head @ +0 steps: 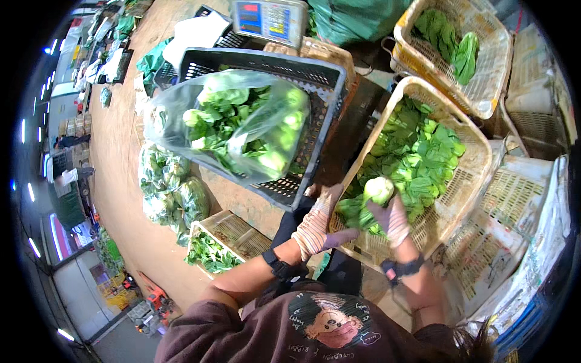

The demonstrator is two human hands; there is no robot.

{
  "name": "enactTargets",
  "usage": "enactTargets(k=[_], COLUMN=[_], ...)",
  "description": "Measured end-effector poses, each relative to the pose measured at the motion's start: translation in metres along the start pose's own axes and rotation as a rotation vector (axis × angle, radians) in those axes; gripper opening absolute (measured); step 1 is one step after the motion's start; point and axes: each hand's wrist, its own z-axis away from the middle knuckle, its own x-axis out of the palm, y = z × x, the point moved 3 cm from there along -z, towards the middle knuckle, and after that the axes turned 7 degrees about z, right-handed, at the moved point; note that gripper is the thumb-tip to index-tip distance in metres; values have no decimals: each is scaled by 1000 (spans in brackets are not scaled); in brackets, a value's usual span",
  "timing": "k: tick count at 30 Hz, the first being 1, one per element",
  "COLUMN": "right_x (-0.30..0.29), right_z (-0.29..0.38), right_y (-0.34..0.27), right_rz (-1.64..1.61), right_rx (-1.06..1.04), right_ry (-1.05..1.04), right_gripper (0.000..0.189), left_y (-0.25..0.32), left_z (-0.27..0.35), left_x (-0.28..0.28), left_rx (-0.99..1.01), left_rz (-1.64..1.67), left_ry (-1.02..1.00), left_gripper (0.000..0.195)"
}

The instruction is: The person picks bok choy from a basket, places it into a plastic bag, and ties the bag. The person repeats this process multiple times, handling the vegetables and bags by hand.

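My right hand, in a striped, purple-fingered glove and blurred, grips a head of bok choy over the near end of a pale plastic crate. The pale stem base points up and the leaves hang to the left. Beneath it, more bok choy fills much of that crate. My left hand, gloved alike, is empty beside the crate's left rim, with thumb and fingers spread. Left of it, a black plastic crate holds a clear plastic bag of bok choy with its leaves and stems showing through.
A digital scale stands behind the black crate. Another crate with leafy greens is at back right. Filled plastic bags and a crate of greens sit on the floor at left. A crate lies at right.
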Motion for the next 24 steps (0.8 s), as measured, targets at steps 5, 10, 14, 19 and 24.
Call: enactTargets(k=[5,10,14,19,24], right_x=[90,138,199,237,211], right_z=[58,20,-29,-82,-34], right_y=[-162,-223,-267,-202,-242], right_rz=[-161,58,647,-444,-615], right_rx=[-312,-556,-148,-204,-231], right_ry=[-120,304,215,282,307], right_gripper=[61,80,101,49,47], left_y=[54,80,101,94,64], left_z=[34,52,26,-44,-122], left_x=[-85,-218,-299,-329,-279], left_rx=[-135,-35,-155,-120,-71], left_rz=[137,299,-443,-995,-1249], left_ry=[138,225,225,-248,-501], left_gripper=[86,74,92,69,40])
